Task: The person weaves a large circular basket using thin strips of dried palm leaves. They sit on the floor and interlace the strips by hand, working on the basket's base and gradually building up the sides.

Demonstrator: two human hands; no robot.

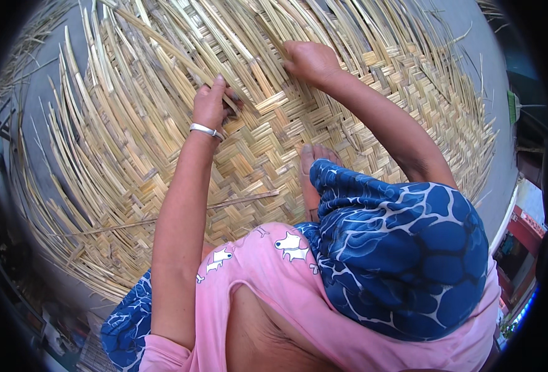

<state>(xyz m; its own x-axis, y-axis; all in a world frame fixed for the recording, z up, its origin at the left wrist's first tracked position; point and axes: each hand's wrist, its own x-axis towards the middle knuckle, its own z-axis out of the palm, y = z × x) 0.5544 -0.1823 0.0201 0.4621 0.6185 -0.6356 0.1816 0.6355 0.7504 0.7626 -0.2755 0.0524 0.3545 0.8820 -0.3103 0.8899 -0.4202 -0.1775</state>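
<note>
A large mat (267,139) of flat, pale straw-coloured strips lies under me, woven in a zigzag pattern. From its far and left edges, long unwoven strips (119,105) fan outward. My left hand (212,106), with a white bangle on the wrist, is closed around a few strips where the weave meets the loose ends; its thumb points up and away. Farther to the right, my right hand (312,63) is curled at the base of the far loose strips. Its fingertips are turned away, so exactly what it grips is partly hidden.
My bare foot (314,162) rests on the mat, below my hands. A single thin stick (243,199) lies across the weave near me. Grey floor (41,133) surrounds the mat, with loose dry strips (26,53) piled at the far left.
</note>
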